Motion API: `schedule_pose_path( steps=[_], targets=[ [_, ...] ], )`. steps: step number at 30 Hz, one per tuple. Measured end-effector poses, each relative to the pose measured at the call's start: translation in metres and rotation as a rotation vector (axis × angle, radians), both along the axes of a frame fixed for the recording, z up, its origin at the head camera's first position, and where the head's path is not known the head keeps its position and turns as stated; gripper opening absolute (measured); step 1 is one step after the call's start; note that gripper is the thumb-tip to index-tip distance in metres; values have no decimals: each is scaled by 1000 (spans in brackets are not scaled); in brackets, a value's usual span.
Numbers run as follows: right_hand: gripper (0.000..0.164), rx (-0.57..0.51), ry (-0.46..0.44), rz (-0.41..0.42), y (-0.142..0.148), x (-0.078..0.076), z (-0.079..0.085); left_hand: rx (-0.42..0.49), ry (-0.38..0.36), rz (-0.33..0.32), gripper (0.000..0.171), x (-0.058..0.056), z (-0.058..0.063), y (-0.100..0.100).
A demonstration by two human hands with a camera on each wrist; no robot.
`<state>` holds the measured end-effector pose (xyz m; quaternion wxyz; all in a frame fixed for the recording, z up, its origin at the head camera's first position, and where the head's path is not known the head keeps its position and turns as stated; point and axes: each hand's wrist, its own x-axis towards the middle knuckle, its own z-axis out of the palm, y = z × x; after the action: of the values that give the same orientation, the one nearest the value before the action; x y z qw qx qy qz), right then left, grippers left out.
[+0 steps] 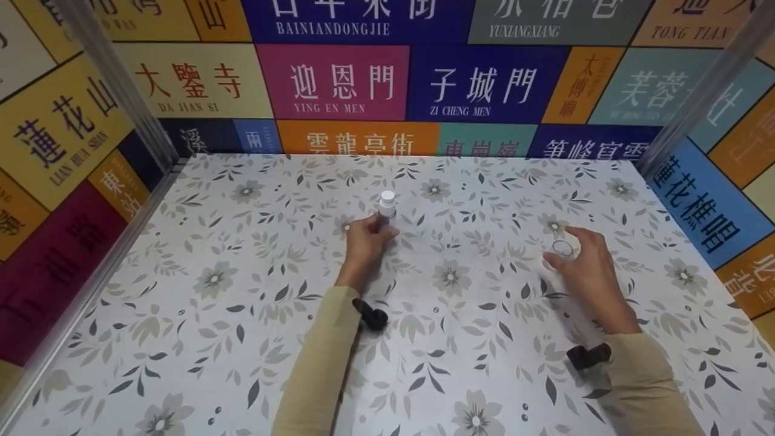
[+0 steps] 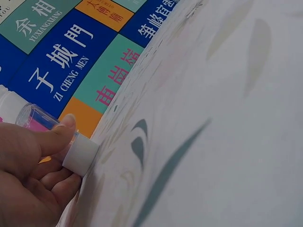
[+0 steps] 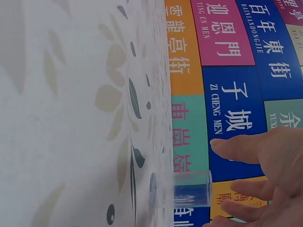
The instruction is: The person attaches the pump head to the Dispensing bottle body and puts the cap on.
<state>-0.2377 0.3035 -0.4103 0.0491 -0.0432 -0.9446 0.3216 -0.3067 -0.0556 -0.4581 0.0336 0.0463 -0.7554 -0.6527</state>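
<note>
My left hand [image 1: 365,245] grips a small bottle [image 1: 387,201] with a white top, upright near the middle of the table. Up close in the left wrist view, thumb and fingers hold a clear, ribless body between a white cap and a white base [image 2: 81,156], which is right at the tabletop. Over on the right, a small clear cup [image 3: 189,189] stands on the table. Around it my right hand [image 1: 588,269] is spread, thumb and forefinger to either side of its round rim. The right wrist view shows a gap between thumb and cup.
A white tabletop [image 1: 451,339] with a grey leaf and flower print lies under both hands. Colourful panels with Chinese lettering [image 1: 339,82] rise behind it and at both sides. Clear upright edges [image 1: 121,79] stand at the back corners. Each wrist wears a black camera mount [image 1: 587,356].
</note>
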Motion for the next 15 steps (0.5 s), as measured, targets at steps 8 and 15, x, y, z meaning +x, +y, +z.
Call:
schedule_pose_path(
  steps=[8, 15],
  targets=[
    [75, -15, -50, -14, 5, -1, -6, 10, -14, 5, 48, -1, -2, 1],
    [80, -59, -65, -38, 4, -5, -8, 12, 5, 3, 43, 0, -2, -1]
  ],
)
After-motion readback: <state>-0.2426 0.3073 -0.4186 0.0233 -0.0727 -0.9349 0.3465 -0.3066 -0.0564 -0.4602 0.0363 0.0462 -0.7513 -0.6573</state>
